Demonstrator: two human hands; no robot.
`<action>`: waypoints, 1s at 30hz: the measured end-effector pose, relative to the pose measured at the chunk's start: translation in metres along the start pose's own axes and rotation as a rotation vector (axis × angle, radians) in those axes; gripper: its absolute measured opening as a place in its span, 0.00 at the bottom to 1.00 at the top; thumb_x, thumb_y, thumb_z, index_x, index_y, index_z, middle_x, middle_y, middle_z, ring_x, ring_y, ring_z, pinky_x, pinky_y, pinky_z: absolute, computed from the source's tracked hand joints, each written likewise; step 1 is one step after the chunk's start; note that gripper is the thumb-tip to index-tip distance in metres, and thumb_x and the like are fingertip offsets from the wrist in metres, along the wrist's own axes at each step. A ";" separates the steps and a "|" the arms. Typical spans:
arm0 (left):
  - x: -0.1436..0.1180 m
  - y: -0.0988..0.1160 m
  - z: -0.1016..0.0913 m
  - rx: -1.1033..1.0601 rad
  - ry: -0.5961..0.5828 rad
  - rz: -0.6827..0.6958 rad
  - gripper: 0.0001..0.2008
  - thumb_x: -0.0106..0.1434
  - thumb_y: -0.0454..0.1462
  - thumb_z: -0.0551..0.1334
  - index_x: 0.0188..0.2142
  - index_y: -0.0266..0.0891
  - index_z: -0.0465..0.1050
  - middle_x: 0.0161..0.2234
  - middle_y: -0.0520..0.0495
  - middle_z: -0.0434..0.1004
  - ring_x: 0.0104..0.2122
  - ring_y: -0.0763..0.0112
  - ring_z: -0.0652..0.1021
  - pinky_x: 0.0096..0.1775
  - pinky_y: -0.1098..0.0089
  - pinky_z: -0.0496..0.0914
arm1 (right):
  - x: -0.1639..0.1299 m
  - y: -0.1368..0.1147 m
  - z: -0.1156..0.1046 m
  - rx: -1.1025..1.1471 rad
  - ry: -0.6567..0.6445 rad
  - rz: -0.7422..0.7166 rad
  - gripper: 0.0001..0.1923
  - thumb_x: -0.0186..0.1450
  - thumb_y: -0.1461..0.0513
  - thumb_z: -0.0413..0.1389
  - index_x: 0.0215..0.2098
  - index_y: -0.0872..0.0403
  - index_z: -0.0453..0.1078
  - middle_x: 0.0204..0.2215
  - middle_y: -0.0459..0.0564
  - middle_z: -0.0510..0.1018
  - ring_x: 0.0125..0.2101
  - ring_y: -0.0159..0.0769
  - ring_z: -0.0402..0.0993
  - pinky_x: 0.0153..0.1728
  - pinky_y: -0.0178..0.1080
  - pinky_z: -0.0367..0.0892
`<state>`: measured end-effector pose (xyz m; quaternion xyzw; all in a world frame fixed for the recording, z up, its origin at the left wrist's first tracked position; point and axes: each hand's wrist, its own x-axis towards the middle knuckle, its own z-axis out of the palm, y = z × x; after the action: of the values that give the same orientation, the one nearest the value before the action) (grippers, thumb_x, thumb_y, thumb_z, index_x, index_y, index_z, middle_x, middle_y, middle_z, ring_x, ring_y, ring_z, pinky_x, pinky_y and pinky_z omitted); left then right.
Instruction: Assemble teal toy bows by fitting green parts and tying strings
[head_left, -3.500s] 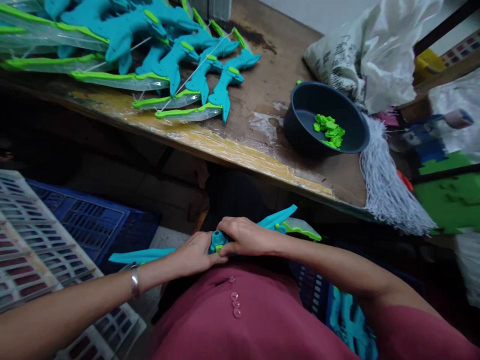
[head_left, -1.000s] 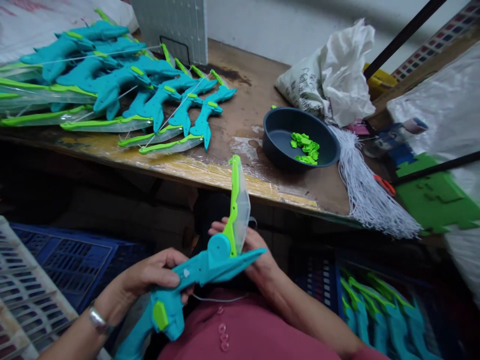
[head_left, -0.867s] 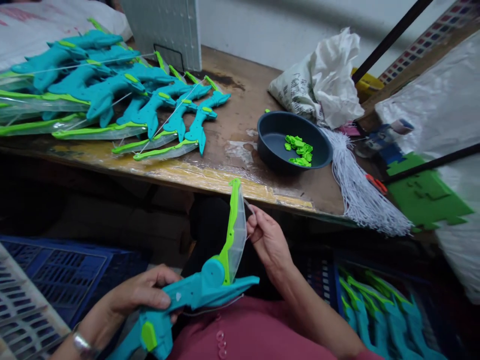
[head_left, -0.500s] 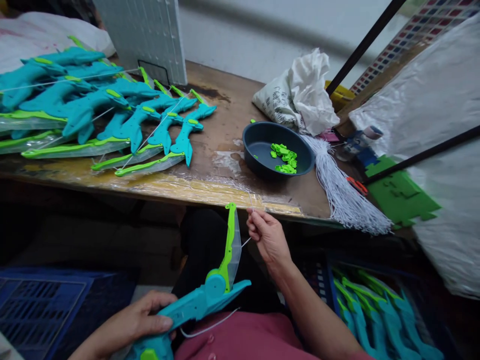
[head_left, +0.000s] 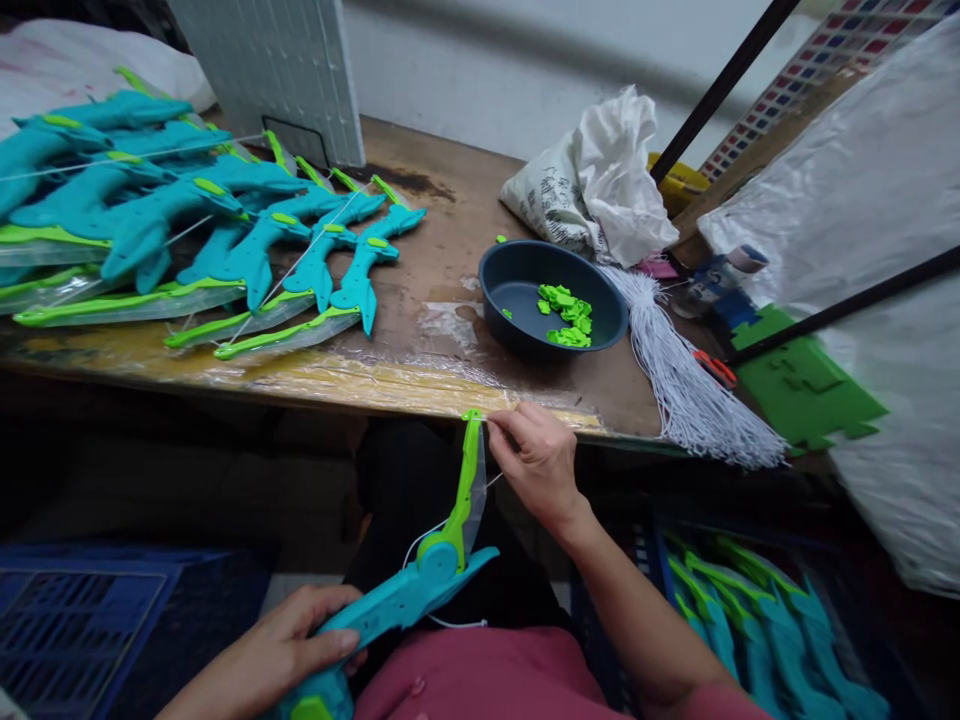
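Toy bow (head_left: 420,590) clasped in left hand (head_left: 281,650), handle cut off, right hand (head_left: 536,460) pinching string (head_left: 491,482) at limb tip

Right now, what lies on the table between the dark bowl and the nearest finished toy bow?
Head view: between the bowl and the nearest toy bow lies only worn brown table, with a shiny patch of clear tape.

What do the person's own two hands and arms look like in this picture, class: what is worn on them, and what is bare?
Both forearms are bare, with no gloves on the left hand or the right hand. No rings show on the fingers in view. A dark pink garment with buttons down the front covers the chest, and its short sleeve edge shows at the right upper arm. The left wrist is cut off by the frame edge.
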<state>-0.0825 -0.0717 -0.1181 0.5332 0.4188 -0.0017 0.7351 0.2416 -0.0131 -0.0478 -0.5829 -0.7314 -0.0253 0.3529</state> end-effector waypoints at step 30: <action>0.005 0.029 0.015 0.364 0.319 0.264 0.17 0.66 0.46 0.62 0.51 0.48 0.80 0.48 0.44 0.83 0.49 0.52 0.80 0.52 0.56 0.73 | 0.013 0.014 -0.024 -0.426 -0.227 -0.079 0.12 0.73 0.64 0.45 0.37 0.55 0.70 0.35 0.53 0.74 0.35 0.41 0.70 0.37 0.40 0.62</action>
<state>-0.0569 -0.0685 -0.0970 0.7000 0.4488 0.1029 0.5459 0.2647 -0.0085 -0.0278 -0.6141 -0.7669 -0.1272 0.1363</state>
